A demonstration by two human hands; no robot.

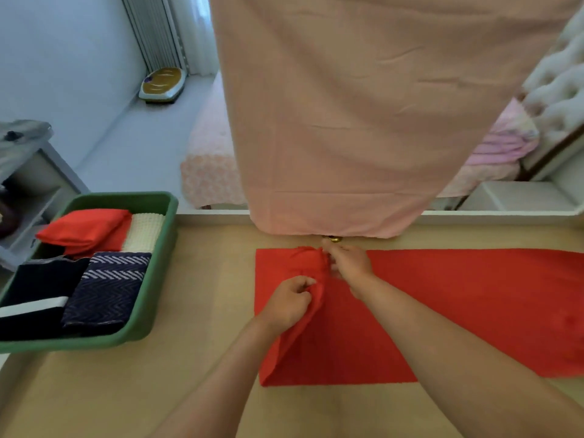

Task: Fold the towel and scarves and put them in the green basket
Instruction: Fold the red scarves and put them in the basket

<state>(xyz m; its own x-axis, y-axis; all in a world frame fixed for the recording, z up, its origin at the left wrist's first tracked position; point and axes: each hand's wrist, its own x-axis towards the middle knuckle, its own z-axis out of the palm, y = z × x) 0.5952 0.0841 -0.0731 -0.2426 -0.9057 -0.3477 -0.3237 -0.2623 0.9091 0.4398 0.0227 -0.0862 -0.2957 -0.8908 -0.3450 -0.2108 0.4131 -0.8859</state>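
Gripping bunched fold of red scarf (474, 311) with left hand (292, 298), pinching its far side with right hand (350, 263). Spread it taut, square the edges, flatten on desk (205, 390).

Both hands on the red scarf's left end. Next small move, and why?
Probably lift the pinched end and carry it right, over the flat length. The left hand and right hand both pinch the bunched edge, while the red scarf runs long to the right, likely too long for the green basket.
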